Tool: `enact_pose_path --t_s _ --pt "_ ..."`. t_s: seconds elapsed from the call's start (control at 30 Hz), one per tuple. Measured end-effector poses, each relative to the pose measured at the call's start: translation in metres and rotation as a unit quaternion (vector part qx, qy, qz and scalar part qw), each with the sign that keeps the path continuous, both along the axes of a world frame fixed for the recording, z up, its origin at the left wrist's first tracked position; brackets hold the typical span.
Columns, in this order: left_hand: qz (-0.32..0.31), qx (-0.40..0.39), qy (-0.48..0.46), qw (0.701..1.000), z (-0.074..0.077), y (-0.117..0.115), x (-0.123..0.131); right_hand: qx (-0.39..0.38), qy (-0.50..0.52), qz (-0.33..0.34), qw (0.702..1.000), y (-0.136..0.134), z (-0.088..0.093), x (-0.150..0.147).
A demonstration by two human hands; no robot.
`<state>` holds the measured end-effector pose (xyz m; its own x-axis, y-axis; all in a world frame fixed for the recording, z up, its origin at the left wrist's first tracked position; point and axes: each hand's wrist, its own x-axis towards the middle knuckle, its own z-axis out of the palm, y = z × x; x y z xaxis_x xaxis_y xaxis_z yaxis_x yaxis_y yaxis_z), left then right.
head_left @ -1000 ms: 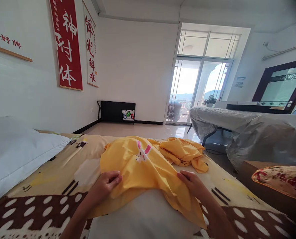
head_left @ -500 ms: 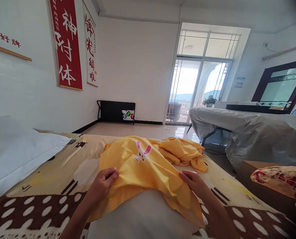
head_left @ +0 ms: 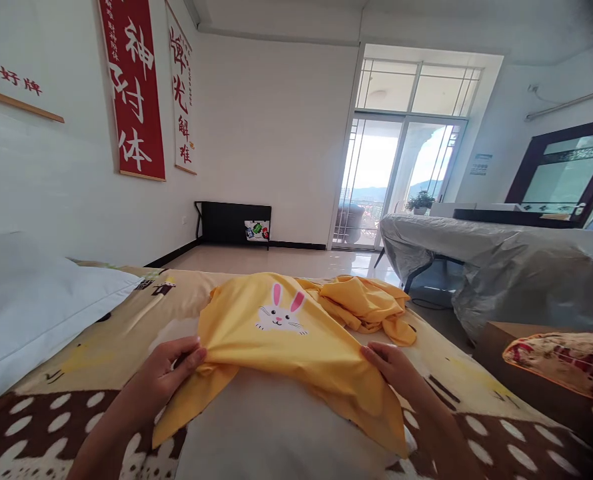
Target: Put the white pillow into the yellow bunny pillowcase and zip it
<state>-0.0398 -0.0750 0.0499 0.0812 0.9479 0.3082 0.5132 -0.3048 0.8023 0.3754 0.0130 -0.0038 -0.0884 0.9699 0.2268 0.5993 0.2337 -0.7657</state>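
Note:
A yellow cloth with a white rabbit print is stretched between my hands; I cannot tell whether it is a garment or a cover. My left hand pinches its left side between thumb and fingers. On the other side my right hand pinches the right edge. Loose corners hang below both hands. Under the cloth's near edge shows a plain white, soft-looking surface, its kind partly hidden. Behind it lies a crumpled yellow cloth on the patterned bedspread.
A white pillow lies at the left. To the right stand a cardboard box with a netted bundle on it and a plastic-covered table. A folded black table leans against the far wall.
My left hand has moved left and pulled the cloth wider. The rabbit print, folded before, now lies flatter with its whole face showing. My right hand has barely moved.

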Motion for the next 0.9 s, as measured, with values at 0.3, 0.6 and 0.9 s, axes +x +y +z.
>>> enact_pose_path --t_s 0.3,0.6,0.9 --pt "-0.127 -0.078 0.245 0.958 -0.013 -0.005 0.011 -0.066 -0.147 0.046 0.986 -0.003 -0.025 -0.001" --pt "0.050 0.027 0.056 0.997 -0.031 0.046 0.015 -0.063 -0.211 0.025 0.975 0.001 -0.031 0.002" --pt "0.007 -0.009 0.050 0.999 -0.054 0.062 0.046 0.041 -0.168 -0.060 0.983 0.011 -0.029 -0.036"
